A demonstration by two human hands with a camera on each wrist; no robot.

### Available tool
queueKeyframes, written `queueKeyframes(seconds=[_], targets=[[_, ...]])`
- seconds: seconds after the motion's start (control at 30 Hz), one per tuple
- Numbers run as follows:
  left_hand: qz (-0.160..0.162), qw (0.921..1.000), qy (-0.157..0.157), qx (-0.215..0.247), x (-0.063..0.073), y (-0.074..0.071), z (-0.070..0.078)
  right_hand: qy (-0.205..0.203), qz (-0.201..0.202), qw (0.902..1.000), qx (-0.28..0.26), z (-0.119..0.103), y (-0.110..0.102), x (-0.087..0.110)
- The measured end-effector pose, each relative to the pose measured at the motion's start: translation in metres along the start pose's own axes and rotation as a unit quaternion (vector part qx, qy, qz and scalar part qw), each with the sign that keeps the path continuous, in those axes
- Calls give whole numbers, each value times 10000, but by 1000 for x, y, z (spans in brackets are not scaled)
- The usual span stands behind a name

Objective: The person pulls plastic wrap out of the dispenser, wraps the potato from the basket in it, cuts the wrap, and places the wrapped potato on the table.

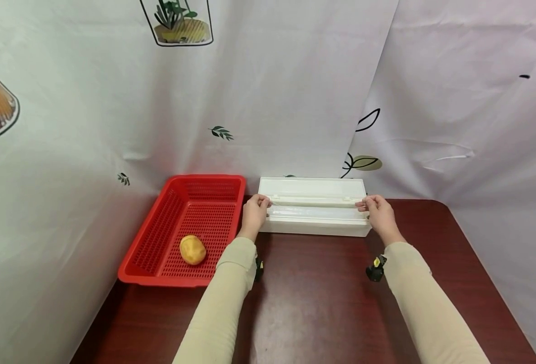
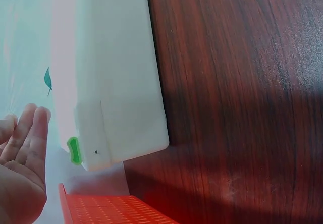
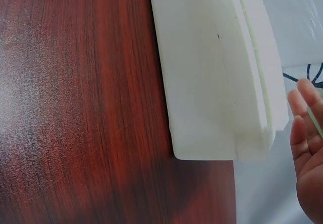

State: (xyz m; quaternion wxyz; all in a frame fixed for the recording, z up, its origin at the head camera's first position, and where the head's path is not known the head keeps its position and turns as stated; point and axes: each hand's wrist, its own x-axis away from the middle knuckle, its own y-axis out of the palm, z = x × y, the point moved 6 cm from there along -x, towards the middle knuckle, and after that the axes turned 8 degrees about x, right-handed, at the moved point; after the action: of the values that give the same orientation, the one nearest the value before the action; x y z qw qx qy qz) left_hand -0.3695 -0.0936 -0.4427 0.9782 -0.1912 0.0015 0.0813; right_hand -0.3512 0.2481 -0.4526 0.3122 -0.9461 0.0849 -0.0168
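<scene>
A long white cling film dispenser (image 1: 315, 228) sits at the back of the table, its lid (image 1: 313, 187) raised against the wall cloth. Clear cling film (image 1: 315, 212) shows in its opening, and shiny creases of it appear past the box in the right wrist view. At the dispenser's left end, my left hand (image 1: 253, 216) pinches the film's edge between thumb and fingers. My right hand (image 1: 381, 218) pinches the opposite side at the right end. A green tab (image 2: 74, 151) marks the box's end in the left wrist view.
Left of the dispenser stands a red perforated basket (image 1: 136, 268), its rim close to my left forearm. One yellowish, potato-like item (image 1: 192, 249) lies inside it. Patterned white cloth (image 1: 295, 101) hangs behind the dark red wooden table (image 1: 313, 303).
</scene>
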Motion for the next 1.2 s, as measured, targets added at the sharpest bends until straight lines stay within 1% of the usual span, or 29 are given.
queueKeyframes(seconds=[0.17, 0.3, 0.57, 0.67, 0.8, 0.9, 1.07, 1.2], targets=[[139, 9997, 120, 155, 0, -2, 4, -215, 146, 9997, -5, -6, -4, 1], [177, 9992, 189, 319, 0, -4, 7, -339, 158, 9993, 47, -10, -7, 2], [157, 9986, 310, 408, 1, -6, 12, -287, 168, 9994, -93, -12, -9, 3], [129, 9984, 296, 458, 2, -7, 14, -294, 158, 9994, -103, -13, -10, 3], [129, 9978, 393, 524, 4, -9, 17, -282, 174, 9994, -134, -16, -11, 4], [181, 9968, 526, 566, 4, -10, 21, -238, 193, 9994, -146, -20, -13, 5], [256, 9955, 635, 648, 6, -12, 25, -169, 189, 9995, -184, -23, -16, 7], [308, 9951, 645, 683, 6, -13, 28, -295, 241, 9987, -350, -26, -18, 9]])
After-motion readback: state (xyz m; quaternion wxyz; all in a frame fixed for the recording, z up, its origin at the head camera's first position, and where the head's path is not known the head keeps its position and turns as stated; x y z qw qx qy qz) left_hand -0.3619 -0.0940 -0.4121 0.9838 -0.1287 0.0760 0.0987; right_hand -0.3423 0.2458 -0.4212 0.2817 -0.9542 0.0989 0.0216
